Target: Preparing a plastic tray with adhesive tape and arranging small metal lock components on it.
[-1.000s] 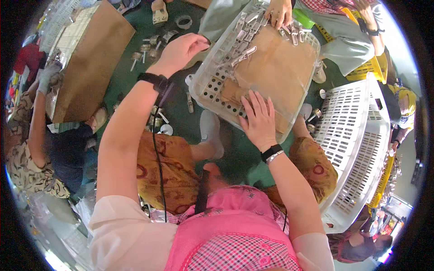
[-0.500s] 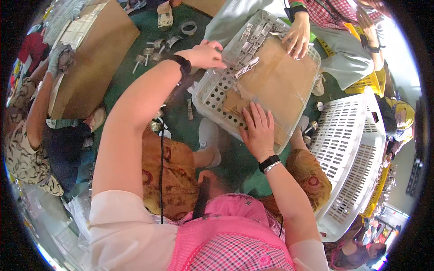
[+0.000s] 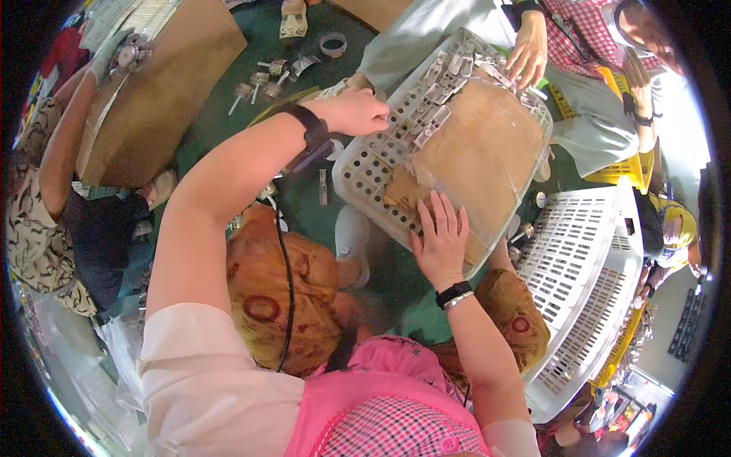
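A translucent plastic tray (image 3: 364, 199) with round holes in its bottom sits tilted before me, a brown cardboard sheet (image 3: 472, 152) lying in it. Small metal clip-like parts (image 3: 432, 126) lie in a band along the cardboard's far left side. My right hand (image 3: 442, 240) rests flat, fingers spread, on the cardboard's near edge. Beside the tray's left rim, my left hand (image 3: 354, 113) is curled closed; whatever its fingers hold, if anything, is hidden. Another person's hand (image 3: 528, 53) hangs over the tray's far right corner, close to the parts.
Stacked white slotted baskets (image 3: 571, 236) stand at my right, a yellow basket (image 3: 628, 171) behind them. Round metal parts with white stems (image 3: 259, 84) lie on the green floor (image 3: 221, 129). A large cardboard box (image 3: 171, 91) stands at left, another person's gloved hand (image 3: 106, 57) at it.
My left hand has curled its fingers tighter beside the tray's rim. My right hand stays on the cardboard. The other person's hand has lifted slightly toward the tray's far corner. The view has shifted a little.
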### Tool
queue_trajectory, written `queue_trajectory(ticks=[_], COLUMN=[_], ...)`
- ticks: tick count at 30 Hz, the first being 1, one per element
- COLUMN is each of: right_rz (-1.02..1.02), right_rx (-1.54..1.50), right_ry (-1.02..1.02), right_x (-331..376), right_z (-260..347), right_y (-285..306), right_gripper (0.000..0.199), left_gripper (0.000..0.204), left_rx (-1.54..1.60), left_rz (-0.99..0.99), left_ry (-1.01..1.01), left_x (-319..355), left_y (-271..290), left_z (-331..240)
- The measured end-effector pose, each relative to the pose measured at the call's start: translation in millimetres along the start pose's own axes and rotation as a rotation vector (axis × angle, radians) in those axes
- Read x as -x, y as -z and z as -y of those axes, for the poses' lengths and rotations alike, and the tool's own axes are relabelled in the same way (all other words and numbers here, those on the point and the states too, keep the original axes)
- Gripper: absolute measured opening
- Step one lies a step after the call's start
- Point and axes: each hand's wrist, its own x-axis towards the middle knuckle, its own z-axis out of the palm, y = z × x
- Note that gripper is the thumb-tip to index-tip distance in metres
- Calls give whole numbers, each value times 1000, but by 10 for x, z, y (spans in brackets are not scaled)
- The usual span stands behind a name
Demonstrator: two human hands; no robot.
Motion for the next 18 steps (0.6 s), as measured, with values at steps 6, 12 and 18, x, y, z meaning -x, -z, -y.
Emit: queue_trajectory(ticks=[6, 12, 18], right_rz=[-10, -36, -68], right_rx=[-19, -24, -25], right_ry=[8, -34, 10], right_x=[3, 74, 62], right_z=[-27, -1, -51], right_y=[-16, 100, 12], right_gripper=[56, 59, 53], left_gripper=[45, 46, 45], left_rx=[165, 239, 54], left_rz=[128, 135, 326], left_ry=[325, 102, 76], left_x=[21, -319, -328], left_y=[75, 760, 870], left_z=[-175, -731, -766])
